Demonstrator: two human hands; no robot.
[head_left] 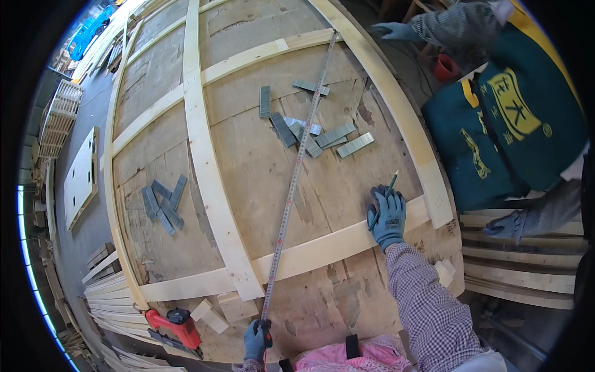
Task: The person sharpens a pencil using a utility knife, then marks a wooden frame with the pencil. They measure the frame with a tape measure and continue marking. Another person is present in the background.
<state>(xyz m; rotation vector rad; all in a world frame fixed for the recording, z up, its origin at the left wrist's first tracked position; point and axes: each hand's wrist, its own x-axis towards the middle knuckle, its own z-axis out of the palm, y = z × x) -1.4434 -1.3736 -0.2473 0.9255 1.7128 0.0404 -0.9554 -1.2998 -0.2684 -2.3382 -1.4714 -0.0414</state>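
Observation:
In blue-grey work gloves, my left hand [255,342] grips a tape measure [268,335] at the near edge of a plywood table. Its metal blade [290,201] stretches away across a pale wooden frame [218,149] to the far crosspiece. My right hand [388,218] holds a dark green pencil [392,181], point up, and rests on the near crosspiece [328,249] close to its right end. Several strips of staples [335,134] lie scattered on the plywood under and beside the blade. Another pile of staple strips [163,203] sits in the left bay of the frame.
A red nail gun [181,327] lies at the near left corner beside wood offcuts [211,316]. On the right stands a co-worker in a dark green apron [496,124], gloved hands [395,31] apart. Stacked boards [520,260] lie low right; a red bucket [445,67] is behind.

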